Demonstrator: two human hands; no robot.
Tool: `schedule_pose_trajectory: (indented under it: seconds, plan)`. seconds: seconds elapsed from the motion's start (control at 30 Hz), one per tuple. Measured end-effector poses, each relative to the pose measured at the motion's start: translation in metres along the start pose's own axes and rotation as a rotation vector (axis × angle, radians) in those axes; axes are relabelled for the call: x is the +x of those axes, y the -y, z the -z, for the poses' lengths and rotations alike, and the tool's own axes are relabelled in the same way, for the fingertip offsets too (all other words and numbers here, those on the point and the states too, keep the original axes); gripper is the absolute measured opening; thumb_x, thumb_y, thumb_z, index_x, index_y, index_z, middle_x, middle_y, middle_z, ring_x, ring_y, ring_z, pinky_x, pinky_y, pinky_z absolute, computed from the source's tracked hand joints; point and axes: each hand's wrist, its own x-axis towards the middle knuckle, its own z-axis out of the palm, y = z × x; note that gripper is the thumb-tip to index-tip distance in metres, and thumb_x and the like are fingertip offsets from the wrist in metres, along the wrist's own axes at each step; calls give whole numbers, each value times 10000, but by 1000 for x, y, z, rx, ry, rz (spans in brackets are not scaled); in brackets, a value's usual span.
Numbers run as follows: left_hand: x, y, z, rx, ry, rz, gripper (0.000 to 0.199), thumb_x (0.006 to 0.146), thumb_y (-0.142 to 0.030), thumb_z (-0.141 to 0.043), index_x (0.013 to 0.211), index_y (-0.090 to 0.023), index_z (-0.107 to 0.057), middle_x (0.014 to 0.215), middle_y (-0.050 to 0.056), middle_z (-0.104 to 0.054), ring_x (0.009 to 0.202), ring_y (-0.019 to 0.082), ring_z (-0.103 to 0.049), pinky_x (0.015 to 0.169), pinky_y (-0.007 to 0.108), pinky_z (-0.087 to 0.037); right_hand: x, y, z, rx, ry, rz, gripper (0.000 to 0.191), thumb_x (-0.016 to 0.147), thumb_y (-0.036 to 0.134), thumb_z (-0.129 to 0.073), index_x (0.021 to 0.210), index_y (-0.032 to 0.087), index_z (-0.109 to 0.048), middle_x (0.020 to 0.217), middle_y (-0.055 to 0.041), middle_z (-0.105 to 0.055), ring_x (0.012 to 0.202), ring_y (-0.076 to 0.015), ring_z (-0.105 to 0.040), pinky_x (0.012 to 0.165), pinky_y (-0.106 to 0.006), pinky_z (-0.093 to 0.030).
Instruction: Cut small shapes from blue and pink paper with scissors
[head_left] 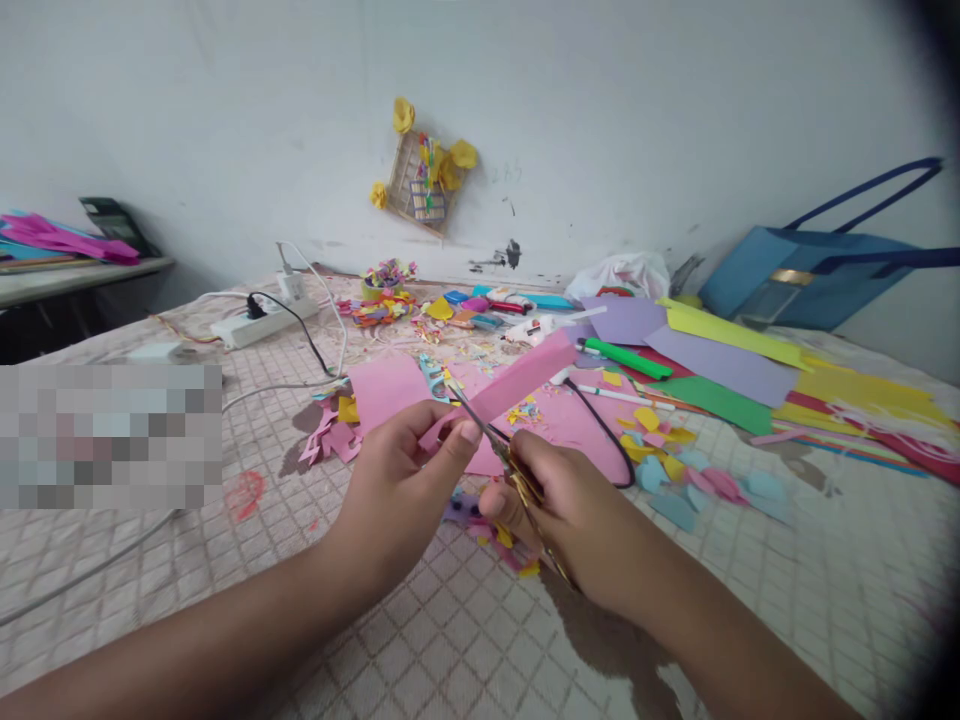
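My left hand (409,480) pinches a pink paper strip (525,377) between thumb and fingers; its long end slants up to the right. Gold-handled scissors (529,490) sit in my right hand (570,510), fingers wrapped round the loops. Their blades point up and left and cross the strip close to my left thumb. Whether the blades are closed, I cannot tell. Beneath and behind my hands lie a pink sheet (388,388) and small paper scraps (501,540), partly hidden by the hands.
A power strip (262,318) with plugs and cables stands at left. Behind are a glue gun (536,328) and a cup of scraps (384,280). Coloured sheets (720,365), a green cutter (626,358), paper petals (675,490) and a blue bag (810,275) lie right. A craft frame (427,180) hangs on the wall.
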Motion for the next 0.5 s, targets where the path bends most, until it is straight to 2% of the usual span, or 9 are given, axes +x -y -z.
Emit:
schedule_pose_trajectory:
  seconds: [0.13,0.3,0.5]
  plan:
    - [3,1,2,14,11,21,186,787,-344,-549,716,-174,-565,636,-17,-551,576,109,-475,510,220,-369,3,2,1,68,27,-21,215,809,326,-590,699,220,-439,571,21,-568,447,-119,-494,383,-217,-301]
    - [7,-4,8,-28,-41,-16,156,764,-324,-567,731,-171,-573,692,1,-586,663,132,-525,581,238,-415,4,4,0,200,81,-72,218,818,334,-572,698,225,-426,582,9,-616,417,-132,-542,346,-218,-341]
    - [9,-8,11,25,-38,-51,160,778,-320,-559,736,-167,-583,680,-4,-572,638,120,-506,574,235,-409,3,4,0,193,89,-78,246,802,363,-597,696,224,-423,583,15,-622,401,-125,-527,346,-218,-357]
